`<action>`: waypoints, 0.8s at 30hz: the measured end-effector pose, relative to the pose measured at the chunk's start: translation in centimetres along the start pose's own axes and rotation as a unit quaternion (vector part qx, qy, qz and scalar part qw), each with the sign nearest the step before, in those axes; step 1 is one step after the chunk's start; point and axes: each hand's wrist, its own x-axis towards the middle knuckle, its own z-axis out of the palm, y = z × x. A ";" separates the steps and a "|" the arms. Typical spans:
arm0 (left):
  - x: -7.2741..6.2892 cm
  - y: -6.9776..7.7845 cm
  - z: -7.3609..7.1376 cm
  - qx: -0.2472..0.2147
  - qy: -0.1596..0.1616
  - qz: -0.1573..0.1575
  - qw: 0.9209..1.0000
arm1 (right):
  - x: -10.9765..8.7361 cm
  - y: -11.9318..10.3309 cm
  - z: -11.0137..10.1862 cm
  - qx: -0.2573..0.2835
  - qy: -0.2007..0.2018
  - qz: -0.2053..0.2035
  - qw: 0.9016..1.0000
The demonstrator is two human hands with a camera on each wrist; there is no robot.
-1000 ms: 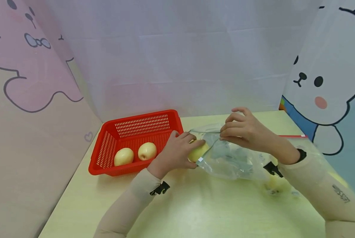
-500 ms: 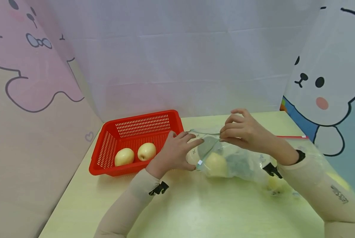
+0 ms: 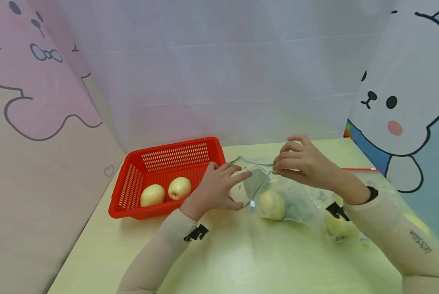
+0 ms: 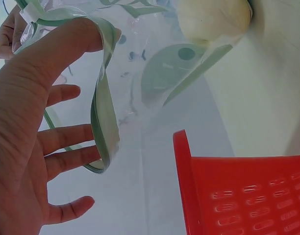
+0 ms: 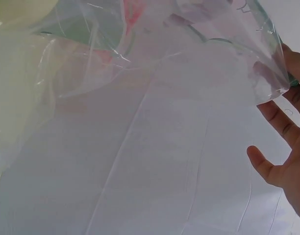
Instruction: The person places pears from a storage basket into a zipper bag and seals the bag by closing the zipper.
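Note:
A clear zip bag with a green-edged mouth lies on its side, its opening facing left. One pale yellow apple sits inside it, near the mouth. My left hand is at that opening with fingers and thumb spread; in the left wrist view the thumb and fingertips meet the green zip strip and the palm holds nothing. My right hand pinches the far edge of the mouth between thumb and fingers, keeping it raised. In the right wrist view, clear plastic runs into those fingertips.
Left of the bag stands a red perforated basket holding two pale yellow apples. Another clear bag with a red zip strip lies at the right, partly behind my right forearm, with yellow fruit nearby. A white curtain backs the table.
My left hand has let go of the apple and its fingers have spread. The apple has rolled right, deeper into the bag. My right hand keeps its pinch nearly in place.

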 end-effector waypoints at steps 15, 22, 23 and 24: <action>-2.3 -1.6 -1.8 -0.005 0.093 -0.007 0.996 | -0.1 -0.1 0.5 -0.003 -0.006 0.005 1.000; -4.4 -4.8 -1.0 -0.003 0.096 -0.090 0.991 | -0.1 0.0 0.7 0.002 -0.003 0.001 1.000; -4.7 -5.3 -0.8 -0.002 0.087 -0.111 0.990 | -0.1 0.0 0.7 0.002 -0.001 0.000 1.000; -5.0 -5.7 -0.6 0.000 0.073 -0.133 0.988 | -0.1 0.0 0.7 0.002 0.000 -0.001 1.000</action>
